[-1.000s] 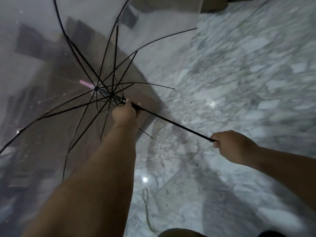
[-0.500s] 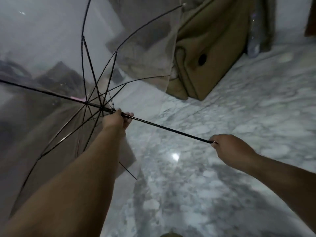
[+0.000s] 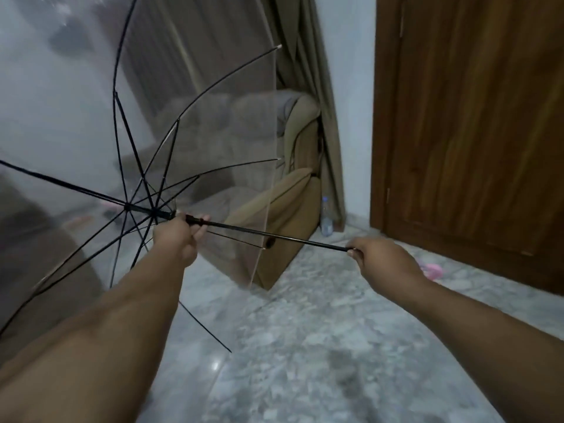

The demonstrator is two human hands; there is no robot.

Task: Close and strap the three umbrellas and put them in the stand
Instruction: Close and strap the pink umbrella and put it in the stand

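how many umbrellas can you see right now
1. A clear umbrella, open, held by the left hand near the hub and the right hand at the shaft's end. Others are out of view.

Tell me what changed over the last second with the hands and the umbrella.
The view swung up from the marble floor, bringing the tan armchair, curtain and wooden door into sight. Unchanged: the left hand grips the shaft by the runner, the right hand grips the handle end, and the clear umbrella is still open.
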